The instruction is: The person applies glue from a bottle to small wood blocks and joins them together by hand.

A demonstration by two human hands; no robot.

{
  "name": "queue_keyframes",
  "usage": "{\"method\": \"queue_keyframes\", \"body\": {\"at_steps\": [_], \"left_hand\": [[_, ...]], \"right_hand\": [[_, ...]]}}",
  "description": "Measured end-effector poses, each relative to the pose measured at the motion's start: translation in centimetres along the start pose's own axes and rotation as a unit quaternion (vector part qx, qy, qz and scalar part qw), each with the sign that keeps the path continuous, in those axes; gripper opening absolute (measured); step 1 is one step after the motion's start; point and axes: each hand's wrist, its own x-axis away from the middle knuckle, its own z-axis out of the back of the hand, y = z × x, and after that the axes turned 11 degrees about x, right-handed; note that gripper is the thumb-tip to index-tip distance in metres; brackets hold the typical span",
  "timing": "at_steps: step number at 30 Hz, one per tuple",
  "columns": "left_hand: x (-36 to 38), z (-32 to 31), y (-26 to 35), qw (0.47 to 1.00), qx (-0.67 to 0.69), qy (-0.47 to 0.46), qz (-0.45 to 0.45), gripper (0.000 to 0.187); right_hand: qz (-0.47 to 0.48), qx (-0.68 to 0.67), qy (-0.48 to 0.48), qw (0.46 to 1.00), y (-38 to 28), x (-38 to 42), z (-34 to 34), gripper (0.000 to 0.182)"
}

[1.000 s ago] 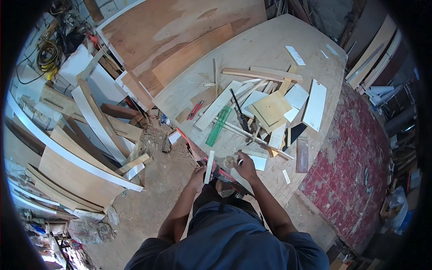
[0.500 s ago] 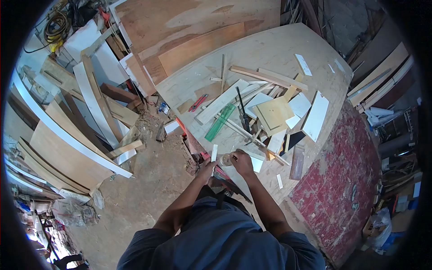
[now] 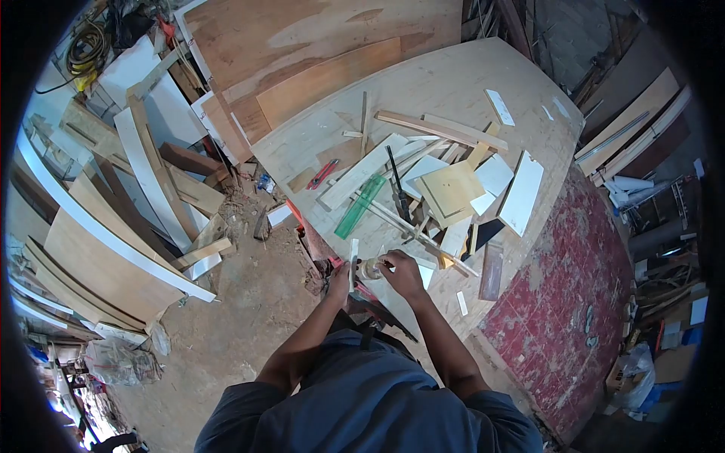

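Note:
At the table's near edge my left hand [image 3: 340, 283] is closed around a narrow white strip [image 3: 353, 257] that stands up from it. My right hand [image 3: 402, 273] is closed on a small round, yellowish, translucent object [image 3: 371, 269], perhaps a roll of tape, beside the strip. Just beyond the hands lies a green translucent piece [image 3: 359, 206]. A red cutter [image 3: 323, 174] rests farther left on the table, and a black long-nosed tool [image 3: 399, 189] lies among the wood pieces.
Wood offcuts and white boards [image 3: 524, 193] are heaped on the plywood table [image 3: 453, 75]. Curved panels [image 3: 106, 249] lean at the left. A red worn board [image 3: 559, 309] lies to the right, and a brown block [image 3: 490, 272] sits near the table's right edge.
The whole view has shifted slightly to the left. Both hands remain close together, with the white strip more upright and the round object showing more clearly beside it.

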Motion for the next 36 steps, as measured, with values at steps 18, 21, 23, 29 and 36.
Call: {"method": "queue_keyframes", "body": {"at_steps": [18, 21, 23, 29, 36], "left_hand": [[-3.7, 4.7, -1.1, 0.988, 0.119, -0.062, 0.073, 0.034], [-3.9, 4.5, -0.5, 0.985, 0.139, -0.089, 0.045, 0.023], [-2.8, 3.3, 1.1, 0.985, 0.133, -0.097, 0.053, 0.024], [1.2, 0.1, 5.7, 0.968, 0.104, -0.196, 0.112, 0.026], [2.7, -2.8, 6.9, 0.947, 0.052, -0.285, 0.136, 0.037]], "right_hand": [[-0.194, -0.359, 0.065, 0.911, 3.6, 2.0, 1.8, 0.019], [-0.214, -0.488, 0.097, 0.841, 3.8, 2.9, 2.8, 0.017], [-0.236, -0.535, 0.115, 0.803, 3.5, 3.4, 3.7, 0.013], [-0.195, -0.587, 0.164, 0.769, 1.1, 2.8, 6.7, 0.013], [-0.131, -0.491, 0.212, 0.835, -1.2, 1.3, 9.1, 0.017]]}}
